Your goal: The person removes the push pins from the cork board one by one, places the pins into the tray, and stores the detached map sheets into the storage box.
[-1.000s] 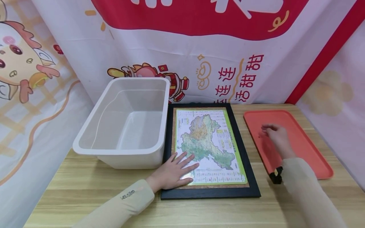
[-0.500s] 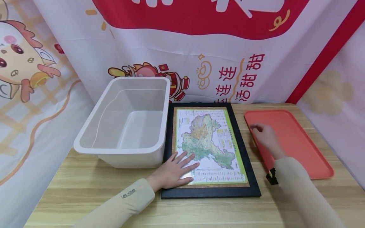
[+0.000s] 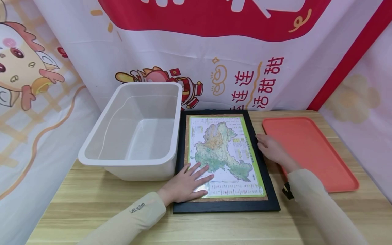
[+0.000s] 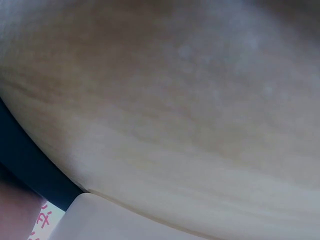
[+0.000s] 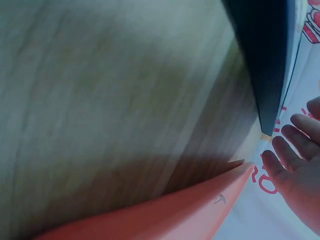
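Observation:
In the head view a laminated map (image 3: pixel 226 149) lies on a cork board inside a black frame (image 3: pixel 226 207). My left hand (image 3: pixel 190 183) rests flat and spread over the map's lower left corner and the frame's edge. The right hand (image 3: pixel 272 149) is at the frame's right side, fingertips at or just above its black border; whether they touch I cannot tell. In the right wrist view that hand's fingers (image 5: pixel 292 145) extend loosely beside the frame (image 5: pixel 265 65), holding nothing. Left wrist view: mostly blurred table (image 4: pixel 175 125), with a dark strip of frame (image 4: pixel 35 155).
A deep white plastic tub (image 3: pixel 131 162) stands directly left of the frame. On the right lies a coral-red tray (image 3: pixel 321 160), with a strip of wooden table (image 3: pixel 226 228) between it and the frame. Printed cloth (image 3: pixel 199 51) hangs behind the table and along both sides.
The right hand has moved left from above the red tray to the frame's right border. My left hand has stayed in place on the map.

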`<state>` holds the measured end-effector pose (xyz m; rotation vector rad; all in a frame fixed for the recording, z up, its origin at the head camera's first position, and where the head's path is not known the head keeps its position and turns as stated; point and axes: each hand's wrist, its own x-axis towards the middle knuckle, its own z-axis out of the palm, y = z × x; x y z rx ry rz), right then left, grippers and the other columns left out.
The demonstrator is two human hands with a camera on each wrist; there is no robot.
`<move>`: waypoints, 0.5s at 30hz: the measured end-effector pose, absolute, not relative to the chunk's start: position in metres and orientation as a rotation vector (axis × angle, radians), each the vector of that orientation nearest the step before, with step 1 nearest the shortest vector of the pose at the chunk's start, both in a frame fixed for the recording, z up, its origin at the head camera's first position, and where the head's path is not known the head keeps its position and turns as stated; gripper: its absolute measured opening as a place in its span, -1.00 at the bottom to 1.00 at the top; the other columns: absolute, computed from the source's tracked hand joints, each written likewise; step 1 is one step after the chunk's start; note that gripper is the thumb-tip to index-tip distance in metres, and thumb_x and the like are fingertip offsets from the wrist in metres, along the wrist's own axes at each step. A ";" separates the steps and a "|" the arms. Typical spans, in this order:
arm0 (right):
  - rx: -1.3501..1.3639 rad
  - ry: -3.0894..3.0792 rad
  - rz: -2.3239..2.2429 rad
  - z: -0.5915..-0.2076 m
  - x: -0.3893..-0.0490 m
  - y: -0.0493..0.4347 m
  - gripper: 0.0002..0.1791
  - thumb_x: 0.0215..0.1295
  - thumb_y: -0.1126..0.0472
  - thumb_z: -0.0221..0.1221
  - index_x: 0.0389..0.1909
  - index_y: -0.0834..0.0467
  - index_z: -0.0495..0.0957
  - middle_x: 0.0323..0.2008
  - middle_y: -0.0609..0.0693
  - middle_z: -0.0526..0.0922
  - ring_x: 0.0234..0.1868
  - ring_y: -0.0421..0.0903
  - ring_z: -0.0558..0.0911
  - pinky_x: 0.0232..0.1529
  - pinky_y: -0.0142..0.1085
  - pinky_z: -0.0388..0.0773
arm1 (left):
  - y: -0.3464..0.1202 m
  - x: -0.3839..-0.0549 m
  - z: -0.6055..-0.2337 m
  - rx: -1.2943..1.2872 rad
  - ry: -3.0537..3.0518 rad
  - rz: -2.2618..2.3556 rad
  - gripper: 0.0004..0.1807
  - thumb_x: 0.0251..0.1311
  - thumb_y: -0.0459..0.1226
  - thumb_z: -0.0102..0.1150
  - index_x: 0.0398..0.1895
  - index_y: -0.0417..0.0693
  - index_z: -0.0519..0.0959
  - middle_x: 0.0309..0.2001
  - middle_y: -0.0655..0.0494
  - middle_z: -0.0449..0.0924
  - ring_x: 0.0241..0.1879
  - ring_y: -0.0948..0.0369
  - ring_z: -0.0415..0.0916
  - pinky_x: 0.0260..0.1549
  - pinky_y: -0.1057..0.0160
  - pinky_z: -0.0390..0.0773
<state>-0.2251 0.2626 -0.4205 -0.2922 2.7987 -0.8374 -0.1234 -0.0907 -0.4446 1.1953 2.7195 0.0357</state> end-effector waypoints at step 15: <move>-0.566 2.893 -0.347 -0.432 -0.227 0.270 -0.33 0.42 0.07 -0.01 0.41 0.34 0.12 0.44 0.35 0.10 0.44 0.38 0.03 0.39 0.23 0.02 | -0.090 -0.124 -0.445 1.169 2.712 0.011 -0.36 0.39 0.23 -0.45 0.50 0.44 -0.12 0.56 0.21 -0.23 0.55 0.05 -0.26 0.46 -0.13 -0.07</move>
